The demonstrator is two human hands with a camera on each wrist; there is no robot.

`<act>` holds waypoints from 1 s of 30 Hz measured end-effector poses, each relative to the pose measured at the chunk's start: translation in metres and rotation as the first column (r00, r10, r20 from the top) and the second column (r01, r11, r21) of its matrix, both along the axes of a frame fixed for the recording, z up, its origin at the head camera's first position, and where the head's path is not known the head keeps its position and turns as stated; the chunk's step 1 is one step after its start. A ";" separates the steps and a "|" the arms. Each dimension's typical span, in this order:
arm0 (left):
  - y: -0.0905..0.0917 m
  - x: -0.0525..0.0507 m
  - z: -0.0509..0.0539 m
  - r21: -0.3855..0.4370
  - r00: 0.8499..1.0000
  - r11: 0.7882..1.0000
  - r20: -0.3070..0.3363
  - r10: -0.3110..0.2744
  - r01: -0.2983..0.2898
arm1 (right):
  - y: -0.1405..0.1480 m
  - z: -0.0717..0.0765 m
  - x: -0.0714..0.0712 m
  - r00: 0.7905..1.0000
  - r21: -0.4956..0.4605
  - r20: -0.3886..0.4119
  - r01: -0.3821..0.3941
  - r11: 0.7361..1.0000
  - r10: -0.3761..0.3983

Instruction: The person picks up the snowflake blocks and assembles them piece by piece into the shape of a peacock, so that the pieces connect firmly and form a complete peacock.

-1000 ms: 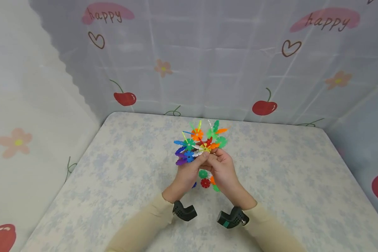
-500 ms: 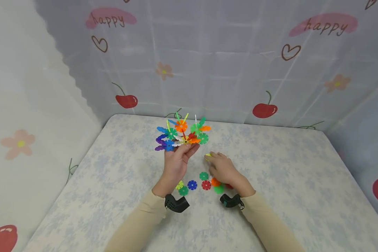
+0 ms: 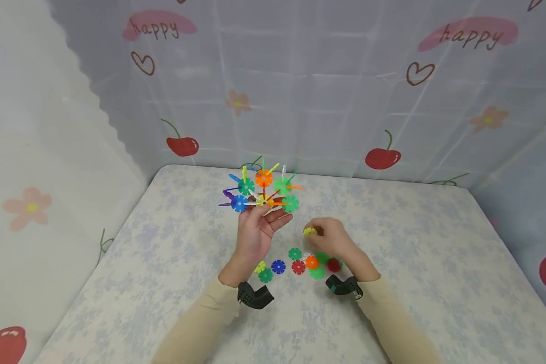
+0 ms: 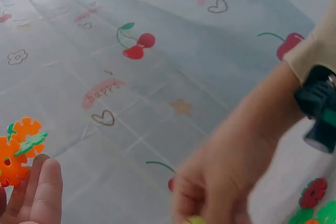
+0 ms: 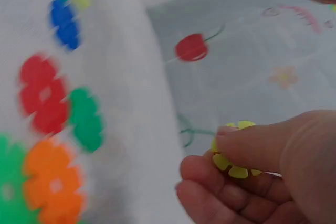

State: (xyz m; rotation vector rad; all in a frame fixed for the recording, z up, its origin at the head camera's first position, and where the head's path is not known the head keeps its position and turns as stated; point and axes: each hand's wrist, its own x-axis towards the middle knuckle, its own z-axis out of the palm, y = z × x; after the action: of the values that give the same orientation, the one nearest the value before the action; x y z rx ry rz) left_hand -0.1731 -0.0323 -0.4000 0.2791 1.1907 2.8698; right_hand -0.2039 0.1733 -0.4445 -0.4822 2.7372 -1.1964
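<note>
My left hand [image 3: 254, 233] holds up a many-coloured cluster of joined notched discs, its orange disc [image 3: 264, 178] at the top, with the thumb on a yellow disc at the lower middle. The left wrist view shows part of the cluster, an orange disc [image 4: 9, 169], beside raised fingers. To the right, my right hand [image 3: 334, 240] pinches a single yellow disc [image 3: 310, 231] above the table. In the right wrist view the thumb presses that yellow disc [image 5: 239, 170] against curled fingers.
Loose discs lie on the table [image 3: 164, 283] below the hands: a blue disc [image 3: 278, 267], a red disc [image 3: 298, 267], an orange disc [image 3: 312, 262], and several green ones. A printed curtain [image 3: 300, 116] hangs behind the table.
Both hands were together at the cluster; they have parted. The left hand moved left with the cluster and turned it slightly. The right hand moved right and now holds a yellow disc up.
</note>
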 end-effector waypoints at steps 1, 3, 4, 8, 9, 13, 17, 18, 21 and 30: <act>0.000 0.001 0.000 -0.009 1.000 1.000 0.000 -0.009 0.009 | 0.002 0.010 0.004 0.999 -0.090 -0.038 -0.010 0.996 0.006; 0.000 0.003 0.000 -0.034 0.999 0.999 0.000 -0.033 0.033 | 0.003 0.031 0.013 0.991 -0.294 -0.133 -0.033 0.955 -0.007; 0.000 0.004 0.000 -0.042 0.999 0.998 -0.001 -0.048 0.047 | 0.003 0.040 0.019 0.985 -0.392 -0.174 -0.065 0.918 -0.005; 0.003 0.007 0.002 -0.072 0.993 0.991 -0.006 -0.115 0.114 | 0.003 0.062 0.033 0.951 -0.587 -0.308 -0.176 0.790 -0.017; 0.003 0.008 0.002 -0.080 0.992 0.989 -0.005 -0.129 0.128 | 0.002 0.064 0.035 0.947 -0.601 -0.319 -0.184 0.778 -0.023; 0.006 0.013 0.003 -0.116 0.987 0.980 0.012 -0.159 0.159 | -0.001 0.064 0.039 0.928 -0.586 -0.370 -0.202 0.785 -0.038; 0.008 0.015 0.004 -0.139 0.990 0.980 0.045 -0.134 0.139 | -0.001 0.061 0.040 0.897 -0.518 -0.442 -0.245 0.819 -0.011; 0.008 0.016 0.004 -0.143 0.991 0.981 0.053 -0.127 0.133 | 0.000 0.061 0.040 0.889 -0.496 -0.457 -0.253 0.831 -0.003; 0.008 0.017 0.005 -0.142 0.990 0.981 0.067 -0.123 0.131 | 0.002 0.061 0.040 0.880 -0.459 -0.474 -0.268 0.847 0.022; 0.006 0.016 0.004 -0.059 0.967 0.966 0.054 -0.248 0.251 | 0.007 0.063 0.037 0.829 -0.484 -0.517 -0.488 0.726 0.212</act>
State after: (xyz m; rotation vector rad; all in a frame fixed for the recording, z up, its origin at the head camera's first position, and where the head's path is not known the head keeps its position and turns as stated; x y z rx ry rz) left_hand -0.1569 -0.0259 -0.3963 0.3327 1.1480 2.6018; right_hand -0.1664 0.1806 -0.3814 -1.4406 2.2907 -2.0248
